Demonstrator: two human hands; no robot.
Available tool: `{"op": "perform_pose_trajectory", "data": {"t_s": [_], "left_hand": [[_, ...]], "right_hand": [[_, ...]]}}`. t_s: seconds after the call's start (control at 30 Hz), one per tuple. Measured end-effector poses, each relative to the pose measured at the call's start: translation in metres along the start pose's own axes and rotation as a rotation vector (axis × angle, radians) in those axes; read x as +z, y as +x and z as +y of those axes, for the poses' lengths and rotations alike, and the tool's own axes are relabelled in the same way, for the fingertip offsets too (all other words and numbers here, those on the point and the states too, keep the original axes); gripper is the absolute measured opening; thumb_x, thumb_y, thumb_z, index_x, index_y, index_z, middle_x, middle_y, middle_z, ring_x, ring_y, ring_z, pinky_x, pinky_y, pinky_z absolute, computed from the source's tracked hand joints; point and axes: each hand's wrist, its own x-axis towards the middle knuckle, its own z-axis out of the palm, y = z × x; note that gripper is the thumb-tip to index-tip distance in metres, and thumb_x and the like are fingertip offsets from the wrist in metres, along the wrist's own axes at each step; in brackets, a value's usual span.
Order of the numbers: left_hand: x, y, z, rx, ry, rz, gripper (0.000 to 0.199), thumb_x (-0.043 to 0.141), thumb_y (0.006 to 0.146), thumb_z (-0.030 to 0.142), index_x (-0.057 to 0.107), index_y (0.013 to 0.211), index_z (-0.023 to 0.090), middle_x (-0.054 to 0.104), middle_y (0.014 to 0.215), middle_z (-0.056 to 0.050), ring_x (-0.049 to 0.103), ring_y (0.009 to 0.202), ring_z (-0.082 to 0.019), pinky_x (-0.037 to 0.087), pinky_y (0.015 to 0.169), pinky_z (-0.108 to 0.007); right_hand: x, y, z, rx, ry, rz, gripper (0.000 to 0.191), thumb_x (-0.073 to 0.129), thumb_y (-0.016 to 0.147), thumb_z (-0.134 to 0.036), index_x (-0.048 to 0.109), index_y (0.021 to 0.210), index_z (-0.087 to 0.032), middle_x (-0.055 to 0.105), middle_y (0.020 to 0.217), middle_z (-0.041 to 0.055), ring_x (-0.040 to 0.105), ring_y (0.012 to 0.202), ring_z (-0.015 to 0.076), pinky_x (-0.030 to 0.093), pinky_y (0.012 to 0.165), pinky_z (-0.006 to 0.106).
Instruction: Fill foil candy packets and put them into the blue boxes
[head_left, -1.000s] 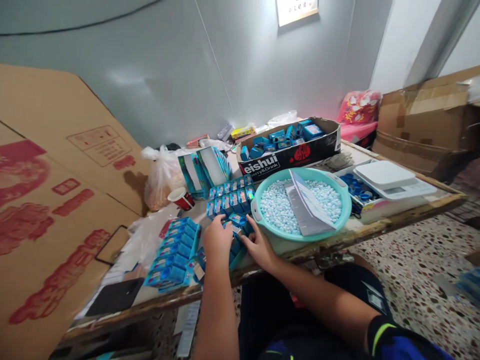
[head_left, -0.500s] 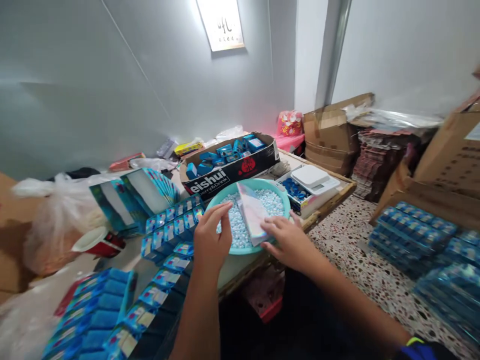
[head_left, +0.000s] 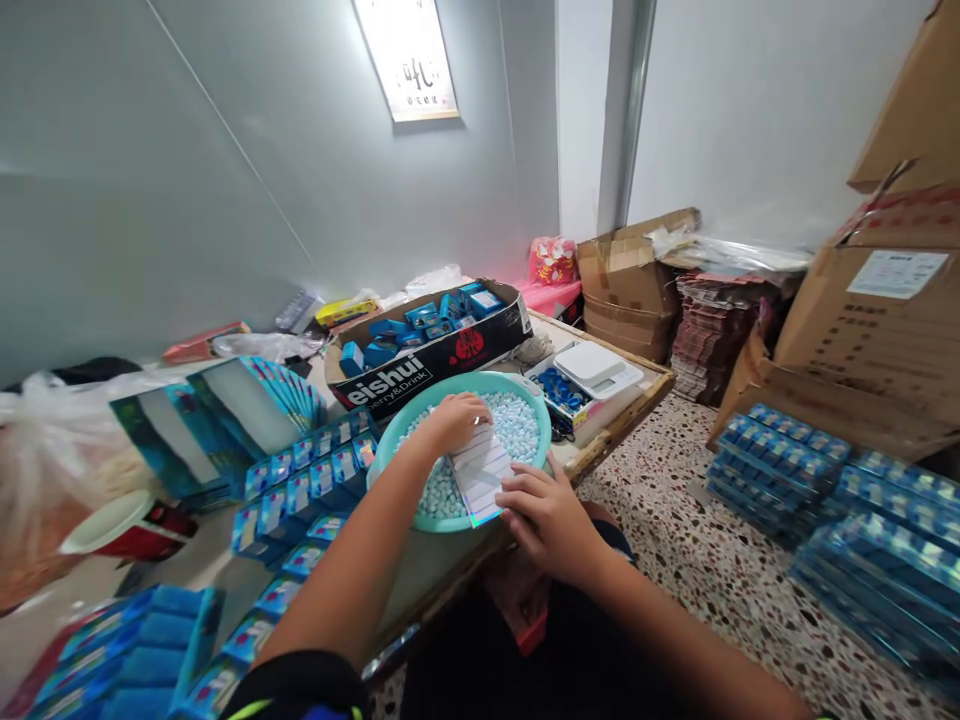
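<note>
The left hand (head_left: pixel 459 420) lies curled, knuckles up, on the far end of a white card (head_left: pixel 480 472) inside a teal basin (head_left: pixel 386 450); its fingers press down on the card and the pellets, though whether they pinch anything is hidden under the palm. The right hand (head_left: pixel 546 512) sits at the near right rim of the basin, fingers bent, their tips gripping the card's near edge.

The card is flat, stiff and rectangular, ruled with faint lines, with a shiny rainbow trim along its near edge. Its long axis runs from the right hand away toward the left hand, the far end dipping among small pale blue-white pellets (head_left: pixel 517 432) that fill the round plastic basin. The basin rests on the surface (head_left: pixel 630 405), at its wooden front edge.

Left of the left hand stand rows of little blue boxes (head_left: pixel 304 480), glossy and rectangular. Beyond that hand lies a long black cardboard tray (head_left: pixel 427 365) printed in white letters, holding more blue boxes. To the right of both hands, past the basin, a flat white scale (head_left: pixel 596 365) sits. Far right of the right hand, blue packs (head_left: pixel 776 460) are stacked on the speckled floor (head_left: pixel 690 570) beside brown cartons (head_left: pixel 862 340).
</note>
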Motion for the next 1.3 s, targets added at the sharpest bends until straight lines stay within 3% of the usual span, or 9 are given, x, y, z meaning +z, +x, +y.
{"op": "perform_pose_trajectory", "data": {"t_s": [0.1,0.23,0.37,0.5,0.63,0.73,0.87,1.1,1.3], "left_hand": [[0.005,-0.009,-0.007,0.012,-0.030,0.017,0.040,0.046,0.081,0.000,0.079,0.090,0.022,0.079,0.101,-0.002,0.070,0.106,-0.019,0.049,0.104,-0.030],[0.005,-0.021,-0.017,-0.011,-0.071,0.078,0.038,0.046,0.083,0.004,0.078,0.098,0.017,0.078,0.107,-0.003,0.069,0.105,-0.019,0.050,0.102,-0.030],[0.002,-0.030,-0.022,-0.031,-0.109,0.094,0.032,0.050,0.082,0.006,0.078,0.091,0.015,0.079,0.102,-0.004,0.070,0.099,-0.018,0.053,0.095,-0.028],[0.000,-0.040,-0.020,-0.041,-0.126,0.108,0.032,0.050,0.080,0.004,0.078,0.087,0.015,0.079,0.103,-0.006,0.070,0.103,-0.018,0.052,0.099,-0.029],[-0.001,-0.068,-0.018,-0.090,-0.128,0.169,0.023,0.056,0.081,0.009,0.077,0.084,0.019,0.078,0.108,-0.008,0.069,0.110,-0.021,0.050,0.105,-0.034],[-0.002,-0.101,-0.014,-0.182,-0.101,0.268,0.017,0.059,0.084,0.018,0.073,0.077,0.022,0.077,0.109,-0.008,0.069,0.109,-0.024,0.052,0.103,-0.040],[-0.007,-0.142,-0.002,-0.314,-0.031,0.426,0.025,0.054,0.092,0.031,0.067,0.072,0.024,0.077,0.106,-0.007,0.068,0.105,-0.024,0.048,0.107,-0.045],[-0.032,-0.188,0.020,-0.344,0.095,0.626,0.036,0.062,0.090,0.041,0.055,0.060,0.024,0.076,0.105,-0.005,0.066,0.110,-0.027,0.043,0.112,-0.049],[-0.049,-0.227,0.053,-0.459,0.029,0.886,0.035,0.059,0.092,0.043,0.059,0.062,0.024,0.074,0.119,-0.006,0.066,0.115,-0.027,0.049,0.106,-0.047]], "right_hand": [[0.003,0.000,-0.002,0.030,0.035,0.027,0.018,0.058,0.097,-0.022,0.071,0.109,-0.027,0.074,0.115,0.0040,0.057,0.132,0.0273,0.013,0.123,0.065],[0.004,-0.002,-0.002,0.022,0.040,0.035,0.020,0.057,0.097,-0.022,0.071,0.111,-0.028,0.074,0.119,0.0033,0.057,0.131,0.0270,0.015,0.123,0.064],[0.005,-0.005,-0.002,0.029,0.024,0.031,0.022,0.056,0.097,-0.022,0.070,0.113,-0.028,0.073,0.123,0.0042,0.056,0.133,0.0287,0.017,0.121,0.065],[0.007,-0.007,-0.001,0.020,0.024,0.028,0.022,0.055,0.099,-0.022,0.069,0.114,-0.028,0.072,0.124,0.0042,0.055,0.133,0.0288,0.017,0.121,0.065],[0.007,-0.008,0.000,0.015,0.010,0.024,0.022,0.053,0.100,-0.022,0.069,0.115,-0.028,0.072,0.125,0.0045,0.055,0.133,0.0286,0.017,0.121,0.064],[0.007,-0.009,0.001,0.002,-0.014,0.031,0.023,0.053,0.100,-0.021,0.069,0.115,-0.028,0.072,0.125,0.0047,0.055,0.133,0.0288,0.017,0.121,0.064],[0.010,-0.010,0.002,-0.013,-0.035,0.052,0.023,0.053,0.100,-0.021,0.071,0.114,-0.028,0.073,0.124,0.0054,0.057,0.132,0.0285,0.017,0.122,0.062],[0.012,-0.012,0.003,-0.004,-0.075,0.050,0.023,0.053,0.100,-0.022,0.070,0.115,-0.028,0.072,0.125,0.0052,0.056,0.132,0.0283,0.019,0.119,0.062],[0.000,-0.005,-0.009,-0.002,-0.130,0.032,0.033,0.055,0.097,-0.024,0.062,0.128,-0.029,0.071,0.129,0.0067,0.061,0.126,0.0310,0.012,0.119,0.070]]}}
